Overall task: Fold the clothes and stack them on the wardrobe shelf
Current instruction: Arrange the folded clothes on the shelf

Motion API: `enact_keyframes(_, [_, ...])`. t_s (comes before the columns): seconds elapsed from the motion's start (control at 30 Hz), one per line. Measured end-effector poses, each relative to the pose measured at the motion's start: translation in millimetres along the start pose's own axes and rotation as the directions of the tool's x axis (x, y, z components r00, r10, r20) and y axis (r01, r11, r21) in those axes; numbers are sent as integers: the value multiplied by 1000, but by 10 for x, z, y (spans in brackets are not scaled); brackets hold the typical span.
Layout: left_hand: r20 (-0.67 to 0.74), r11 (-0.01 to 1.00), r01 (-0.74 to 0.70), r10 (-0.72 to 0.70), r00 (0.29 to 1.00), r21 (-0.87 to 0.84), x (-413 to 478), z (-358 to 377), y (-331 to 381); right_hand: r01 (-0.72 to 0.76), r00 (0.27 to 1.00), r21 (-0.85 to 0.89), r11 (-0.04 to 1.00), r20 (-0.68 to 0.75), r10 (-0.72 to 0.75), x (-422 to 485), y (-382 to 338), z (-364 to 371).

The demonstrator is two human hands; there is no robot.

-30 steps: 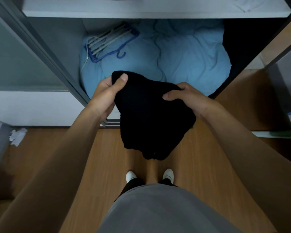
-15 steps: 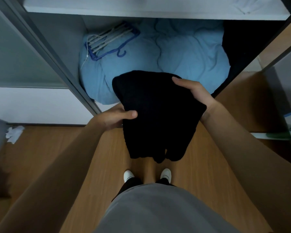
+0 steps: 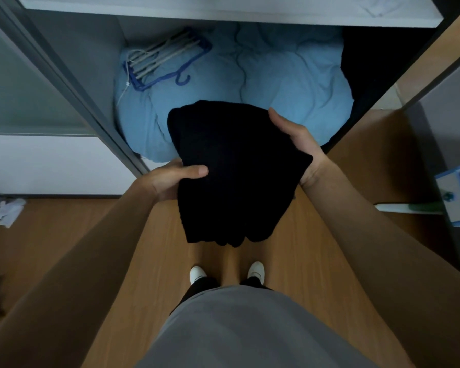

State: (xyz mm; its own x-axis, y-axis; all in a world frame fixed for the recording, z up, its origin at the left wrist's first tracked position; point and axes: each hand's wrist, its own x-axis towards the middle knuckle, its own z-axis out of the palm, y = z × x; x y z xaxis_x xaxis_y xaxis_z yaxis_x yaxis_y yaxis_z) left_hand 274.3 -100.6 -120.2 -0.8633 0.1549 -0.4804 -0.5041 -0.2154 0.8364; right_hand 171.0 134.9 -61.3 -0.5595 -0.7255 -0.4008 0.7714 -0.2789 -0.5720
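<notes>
A folded black knit garment (image 3: 231,176) hangs in the air in front of the open wardrobe. My left hand (image 3: 170,179) grips its left edge, thumb on top and fingers hidden beneath. My right hand (image 3: 298,139) holds the right edge, thumb along the top corner and fingers under the cloth. The garment's lower end droops toward the floor. The white wardrobe shelf (image 3: 223,15) runs across the top of the view, with a white cloth (image 3: 377,6) on its right end.
Below the shelf lies a light blue duvet (image 3: 290,81) with a blue hanger rack (image 3: 168,62) on it. A grey sliding door frame (image 3: 72,83) stands left. Crumpled white paper (image 3: 10,211) lies on the wooden floor; a blue and white box (image 3: 457,195) sits right.
My left hand has let go of the top left corner and now grips lower on the left edge. My right hand has shifted up to the top right corner.
</notes>
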Motion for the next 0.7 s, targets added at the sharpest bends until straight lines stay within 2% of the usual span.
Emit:
enact_keyframes(0.1, [-25,1000,-27,27,999,5,-9,60,9,71,997,87,994,-10,-70,6,36,-80])
enact_keyframes(0.2, [-123,993,-95,85,989,-75,-1,124,32,152,987,211,965,18,-159,-39,78,-255])
enact_keyframes(0.23, [-174,989,-113,96,980,-93,8,138,41,132,989,167,977,37,-140,-72,106,-295])
enact_keyframes(0.3, [-257,985,-145,117,959,-93,26,157,64,35,999,-71,997,3,-35,-102,215,-360])
enact_keyframes(0.37, [-271,987,-147,125,954,-61,25,144,104,-51,995,-368,929,-97,16,-71,371,-364])
enact_keyframes(0.4, [-244,990,-141,130,961,-28,18,117,128,-63,988,-468,882,-154,-12,-33,423,-348])
enact_keyframes(0.47, [-167,990,-121,133,977,78,-17,30,189,-58,960,-559,827,-259,-108,26,425,-318])
enact_keyframes(0.53, [-159,972,-82,119,980,222,-37,-77,249,-34,934,-604,796,-302,-190,38,307,-302])
enact_keyframes(0.7, [-215,891,-8,118,969,454,-38,-221,348,-16,943,-742,670,-234,-236,94,9,-157])
